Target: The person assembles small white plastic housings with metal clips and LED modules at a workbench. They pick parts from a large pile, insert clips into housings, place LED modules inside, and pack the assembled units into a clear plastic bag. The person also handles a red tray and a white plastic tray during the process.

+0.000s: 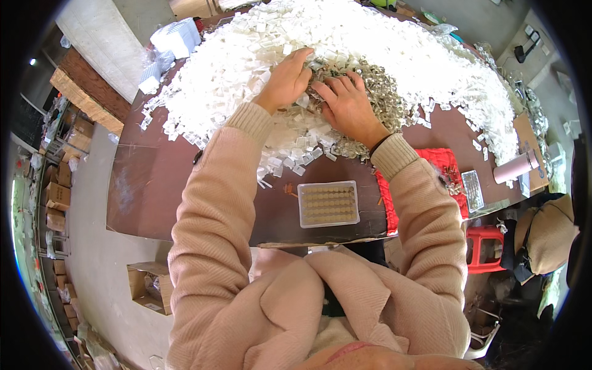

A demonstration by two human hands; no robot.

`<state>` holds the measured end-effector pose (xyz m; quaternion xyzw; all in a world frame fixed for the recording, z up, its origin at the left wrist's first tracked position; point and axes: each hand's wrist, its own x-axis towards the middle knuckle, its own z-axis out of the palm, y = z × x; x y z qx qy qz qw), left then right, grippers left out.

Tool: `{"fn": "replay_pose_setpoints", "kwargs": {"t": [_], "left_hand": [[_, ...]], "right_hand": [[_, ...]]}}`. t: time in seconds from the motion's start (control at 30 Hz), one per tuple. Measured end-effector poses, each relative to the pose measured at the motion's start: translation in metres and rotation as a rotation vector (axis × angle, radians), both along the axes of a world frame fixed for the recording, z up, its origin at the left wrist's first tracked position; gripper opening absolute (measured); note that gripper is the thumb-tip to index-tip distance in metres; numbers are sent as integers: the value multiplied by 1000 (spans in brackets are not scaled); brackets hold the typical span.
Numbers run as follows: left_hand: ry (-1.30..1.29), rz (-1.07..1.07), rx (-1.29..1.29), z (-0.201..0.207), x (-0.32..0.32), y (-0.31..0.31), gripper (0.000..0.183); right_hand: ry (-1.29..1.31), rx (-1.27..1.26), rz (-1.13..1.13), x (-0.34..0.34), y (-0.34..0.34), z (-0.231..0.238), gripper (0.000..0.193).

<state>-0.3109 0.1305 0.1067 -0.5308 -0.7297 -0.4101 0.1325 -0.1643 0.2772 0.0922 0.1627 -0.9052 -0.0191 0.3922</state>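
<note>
My left hand rests at the left edge of a mound of small dull-metal pieces, its thumb and fingers apart and slightly curved. Across from it, my right hand lies palm down on the same mound with its fingers spread. I make out nothing held in either hand, though the fingertips are partly hidden among the pieces. Around and behind the metal mound spreads a large heap of small clear-white plastic pieces. Nearer to me stands a clear plastic box with rows of small brownish pieces inside.
The brown table also bears a red cloth partly under my right forearm, a small clear tray and a pink cylinder. A red stool stands at the right, an open cardboard box on the floor at the left.
</note>
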Motion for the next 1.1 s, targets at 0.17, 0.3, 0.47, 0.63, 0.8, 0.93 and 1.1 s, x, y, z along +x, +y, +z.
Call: {"fn": "replay_pose_setpoints", "kwargs": {"t": [0.17, 0.3, 0.47, 0.63, 0.8, 0.93, 1.1], "left_hand": [[82, 87, -328, -1, -27, 33, 47], [115, 181, -405, -7, -41, 64, 68], [48, 231, -525, -7, -48, 76, 77], [-123, 173, -635, 3, -38, 67, 72], [-268, 90, -621, 0, -17, 53, 61], [-399, 39, -622, 0, -5, 41, 55], [-204, 143, -685, -11, 5, 32, 56]], "right_hand": [[8, -61, 58, 5, 12, -3, 46], [37, -107, 75, 5, 17, -7, 48], [56, -162, 61, 0, 23, -12, 53], [52, -227, 91, 2, 29, -11, 56], [85, -222, 143, 11, 33, -10, 55], [48, -229, 165, 20, 31, -7, 55], [16, -167, 189, 23, 20, -8, 55]]}}
